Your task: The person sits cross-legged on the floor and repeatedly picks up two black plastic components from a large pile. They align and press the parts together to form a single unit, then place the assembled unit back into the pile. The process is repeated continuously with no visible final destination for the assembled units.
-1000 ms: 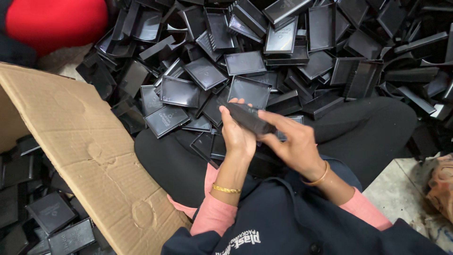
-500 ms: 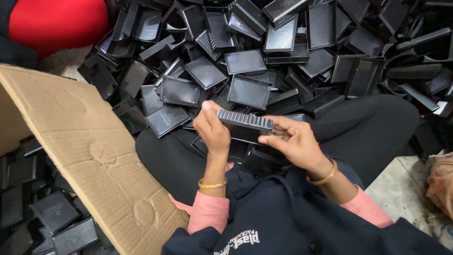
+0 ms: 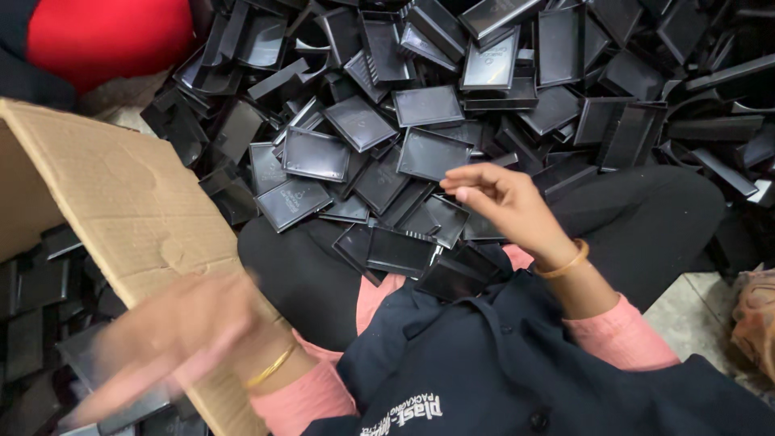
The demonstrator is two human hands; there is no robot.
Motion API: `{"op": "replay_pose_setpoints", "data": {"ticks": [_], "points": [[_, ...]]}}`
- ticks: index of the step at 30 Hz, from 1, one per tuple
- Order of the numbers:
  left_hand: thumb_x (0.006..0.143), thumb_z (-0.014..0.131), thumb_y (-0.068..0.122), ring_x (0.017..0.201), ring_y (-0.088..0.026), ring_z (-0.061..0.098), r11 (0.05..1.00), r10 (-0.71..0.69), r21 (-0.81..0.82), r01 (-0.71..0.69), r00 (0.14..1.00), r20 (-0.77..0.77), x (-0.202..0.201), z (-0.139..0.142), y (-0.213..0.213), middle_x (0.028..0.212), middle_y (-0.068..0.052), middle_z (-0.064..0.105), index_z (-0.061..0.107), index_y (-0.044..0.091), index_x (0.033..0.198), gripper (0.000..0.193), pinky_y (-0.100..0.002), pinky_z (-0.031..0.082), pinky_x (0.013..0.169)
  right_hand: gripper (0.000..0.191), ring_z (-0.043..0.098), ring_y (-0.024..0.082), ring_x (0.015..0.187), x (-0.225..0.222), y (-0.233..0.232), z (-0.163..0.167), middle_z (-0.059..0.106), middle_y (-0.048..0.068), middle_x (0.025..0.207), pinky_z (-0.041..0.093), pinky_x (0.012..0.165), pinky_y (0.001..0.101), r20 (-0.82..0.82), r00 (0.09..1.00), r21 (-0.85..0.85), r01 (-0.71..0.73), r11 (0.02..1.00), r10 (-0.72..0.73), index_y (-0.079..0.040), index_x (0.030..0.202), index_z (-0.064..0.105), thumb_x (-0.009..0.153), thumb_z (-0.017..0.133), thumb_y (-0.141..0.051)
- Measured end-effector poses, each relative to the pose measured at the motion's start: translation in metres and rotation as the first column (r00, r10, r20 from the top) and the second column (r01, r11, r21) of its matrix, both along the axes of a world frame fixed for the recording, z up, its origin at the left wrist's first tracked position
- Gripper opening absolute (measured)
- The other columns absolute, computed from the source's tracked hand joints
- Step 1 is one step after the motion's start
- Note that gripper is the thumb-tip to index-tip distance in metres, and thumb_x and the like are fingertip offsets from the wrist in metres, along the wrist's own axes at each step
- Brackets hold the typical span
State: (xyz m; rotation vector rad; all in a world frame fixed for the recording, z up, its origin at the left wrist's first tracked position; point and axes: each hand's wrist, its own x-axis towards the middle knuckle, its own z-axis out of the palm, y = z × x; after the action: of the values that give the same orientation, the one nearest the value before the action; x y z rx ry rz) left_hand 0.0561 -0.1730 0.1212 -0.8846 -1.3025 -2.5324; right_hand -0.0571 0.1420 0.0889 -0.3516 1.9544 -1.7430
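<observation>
Right hand (image 3: 504,202) empty, loosely curled over black trays (image 3: 428,153); blurred left hand (image 3: 173,339) seemingly open

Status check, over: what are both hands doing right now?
Left hand blurred, low by the cardboard box flap, grip unclear. Right hand empty, fingers loosely curled above the pile of black plastic trays. Nothing between.

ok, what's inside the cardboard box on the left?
Black plastic trays show through the cardboard box opening, lying loosely. The box flap covers the rest. The blurred left hand is at the flap's lower edge; whether it holds a tray can't be told.
</observation>
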Motion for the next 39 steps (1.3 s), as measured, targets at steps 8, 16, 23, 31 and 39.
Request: {"op": "replay_pose_setpoints", "data": {"ticks": [8, 16, 23, 31, 39], "points": [[0.064, 0.085, 0.014, 0.108, -0.034, 0.058, -0.029, 0.406, -0.999, 0.030, 0.914, 0.015, -0.047, -0.062, 0.110, 0.110, -0.012, 0.063, 0.076, 0.013, 0.098, 0.035, -0.046, 0.044, 0.091, 0.051, 0.046, 0.043, 0.124, 0.013, -0.028, -0.061, 0.051, 0.022, 0.137, 0.039, 0.099, 0.0486, -0.756, 0.496, 0.576, 0.196, 0.794, 0.427, -0.013, 0.123, 0.072, 0.073, 0.079, -0.006], [0.091, 0.070, 0.002, 0.089, -0.019, 0.063, 0.541, 0.752, -0.815, -0.207, 0.554, 0.357, -0.034, -0.107, 0.035, 0.102, -0.007, 0.063, 0.064, 0.007, 0.125, 0.035, -0.031, 0.053, 0.078, 0.030, 0.060, 0.035, 0.119, 0.001, 0.022, -0.042, 0.059, 0.015, 0.132, 0.049, 0.101, 0.0405, -0.739, 0.673, 0.365, 0.352, 0.862, 0.038, -0.006, 0.103, 0.064, 0.084, 0.085, -0.015], [0.069, 0.052, -0.011, 0.135, -0.019, 0.055, 0.949, 0.285, -0.080, -0.304, 0.725, 0.626, -0.050, -0.084, 0.098, 0.141, -0.011, 0.056, 0.052, 0.002, 0.143, 0.076, -0.035, 0.041, 0.119, 0.055, 0.065, 0.011, 0.104, 0.022, 0.028, -0.011, 0.066, 0.005, 0.133, 0.052, 0.087, 0.0251, 0.107, 0.987, -0.320, 0.146, 0.936, -0.117, -0.018, 0.143, 0.050, 0.094, 0.072, -0.014], [0.105, 0.046, 0.041, 0.129, -0.023, 0.055, 0.920, -0.031, 0.278, -0.276, 0.657, 0.753, -0.052, -0.090, 0.149, 0.140, -0.012, 0.056, 0.048, 0.006, 0.146, 0.054, -0.038, 0.043, 0.114, 0.065, 0.067, 0.026, 0.111, 0.045, 0.007, -0.017, 0.065, 0.013, 0.125, 0.053, 0.095, 0.0355, -0.482, 0.876, 0.324, 0.155, 0.933, 0.022, -0.002, 0.130, 0.057, 0.078, 0.088, -0.023], [0.107, 0.030, 0.059, 0.121, -0.021, 0.060, 0.905, 0.095, 0.148, -0.399, 0.529, 0.843, -0.059, -0.095, 0.158, 0.134, -0.012, 0.060, 0.054, 0.003, 0.139, 0.068, -0.036, 0.049, 0.107, 0.063, 0.064, 0.030, 0.130, 0.056, -0.001, 0.004, 0.063, 0.018, 0.143, 0.052, 0.109, 0.0390, -0.403, 0.910, 0.159, 0.176, 0.971, -0.099, -0.005, 0.138, 0.062, 0.082, 0.086, -0.023]]}}
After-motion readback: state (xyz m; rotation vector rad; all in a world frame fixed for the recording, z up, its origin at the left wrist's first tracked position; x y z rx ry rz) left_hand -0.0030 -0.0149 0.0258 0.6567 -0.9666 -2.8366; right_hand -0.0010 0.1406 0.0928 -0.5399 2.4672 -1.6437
